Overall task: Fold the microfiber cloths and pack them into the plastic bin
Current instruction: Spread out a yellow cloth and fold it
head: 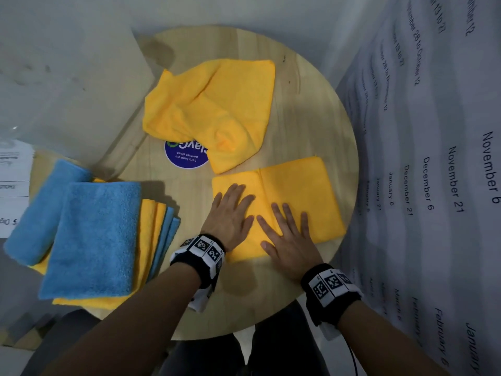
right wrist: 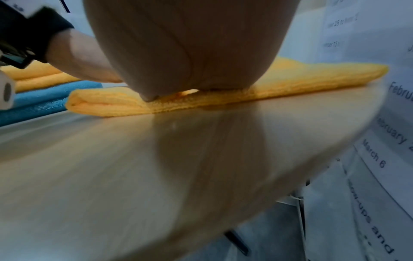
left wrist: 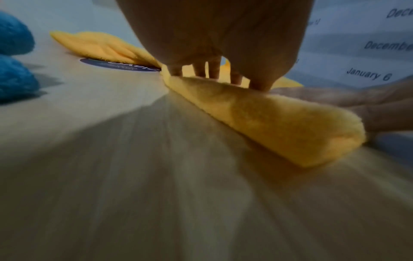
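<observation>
A folded yellow cloth [head: 295, 191] lies flat on the round wooden table [head: 303, 104] near its right edge. My left hand [head: 230, 210] presses flat on its left part with straight fingers. My right hand [head: 287, 232] lies flat beside it on the cloth's near part. In the left wrist view the cloth's folded edge [left wrist: 279, 121] shows under my fingers [left wrist: 214, 68]. The right wrist view shows my palm [right wrist: 190, 53] resting on the yellow cloth [right wrist: 301, 79]. A crumpled yellow cloth [head: 214, 109] lies further back. No plastic bin can be made out.
A stack of folded blue and yellow cloths [head: 95, 240] sits at the table's left edge. A round blue sticker [head: 184, 156] is partly under the crumpled cloth. A printed sheet with dates [head: 433, 185] hangs close on the right.
</observation>
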{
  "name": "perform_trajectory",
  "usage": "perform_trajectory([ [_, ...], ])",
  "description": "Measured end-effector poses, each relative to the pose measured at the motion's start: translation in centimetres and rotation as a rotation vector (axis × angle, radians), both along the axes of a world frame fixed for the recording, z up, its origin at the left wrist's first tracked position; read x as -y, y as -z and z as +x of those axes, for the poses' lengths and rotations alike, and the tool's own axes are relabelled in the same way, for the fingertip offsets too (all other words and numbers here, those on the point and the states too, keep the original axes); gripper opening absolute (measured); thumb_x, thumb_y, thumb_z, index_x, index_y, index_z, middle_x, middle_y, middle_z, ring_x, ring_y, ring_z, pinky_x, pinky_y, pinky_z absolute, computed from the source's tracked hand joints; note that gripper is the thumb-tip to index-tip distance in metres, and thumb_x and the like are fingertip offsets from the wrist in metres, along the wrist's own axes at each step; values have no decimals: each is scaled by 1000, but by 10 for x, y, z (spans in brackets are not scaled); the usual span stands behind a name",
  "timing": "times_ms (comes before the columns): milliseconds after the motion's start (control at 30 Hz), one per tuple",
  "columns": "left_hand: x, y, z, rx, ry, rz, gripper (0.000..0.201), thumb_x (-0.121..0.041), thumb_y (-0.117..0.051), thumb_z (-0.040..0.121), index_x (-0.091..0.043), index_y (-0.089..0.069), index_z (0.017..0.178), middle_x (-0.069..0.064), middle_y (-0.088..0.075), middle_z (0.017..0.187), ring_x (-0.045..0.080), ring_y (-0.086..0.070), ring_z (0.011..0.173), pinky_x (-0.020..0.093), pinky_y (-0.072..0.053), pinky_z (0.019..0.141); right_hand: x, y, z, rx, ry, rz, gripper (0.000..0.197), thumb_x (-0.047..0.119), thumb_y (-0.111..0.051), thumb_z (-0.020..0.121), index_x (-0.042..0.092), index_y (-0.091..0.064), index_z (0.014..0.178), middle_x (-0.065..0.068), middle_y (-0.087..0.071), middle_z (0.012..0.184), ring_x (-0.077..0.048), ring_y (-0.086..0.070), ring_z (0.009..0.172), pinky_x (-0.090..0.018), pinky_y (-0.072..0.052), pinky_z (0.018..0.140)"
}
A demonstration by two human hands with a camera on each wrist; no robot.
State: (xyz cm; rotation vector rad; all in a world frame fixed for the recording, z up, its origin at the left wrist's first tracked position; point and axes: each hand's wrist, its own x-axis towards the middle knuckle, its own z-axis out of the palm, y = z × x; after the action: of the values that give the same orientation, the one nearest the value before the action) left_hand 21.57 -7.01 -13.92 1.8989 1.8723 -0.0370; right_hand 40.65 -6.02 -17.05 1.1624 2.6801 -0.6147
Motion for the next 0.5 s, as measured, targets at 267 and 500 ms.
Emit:
perform_trajectory([
  [267,2,6,-10,-193,198,-235,112,-93,6,55,-27,27,143,7,36,149,24,34,137,52,12,115,0,1,2,29,-20,-40,63,58,-16,96,22,-29,146,-14,-25,154,-34,-18,143,-63,-11,110],
  [500,-1,-2,-23,-274,308,-349,139,-89,-51,53,-25,40,135,13,51,138,30,42,131,51,20,111,-6,5,5,31,-78,-124,81,76,-6,85,27,-13,150,-10,-9,158,-25,3,144,-58,4,110],
])
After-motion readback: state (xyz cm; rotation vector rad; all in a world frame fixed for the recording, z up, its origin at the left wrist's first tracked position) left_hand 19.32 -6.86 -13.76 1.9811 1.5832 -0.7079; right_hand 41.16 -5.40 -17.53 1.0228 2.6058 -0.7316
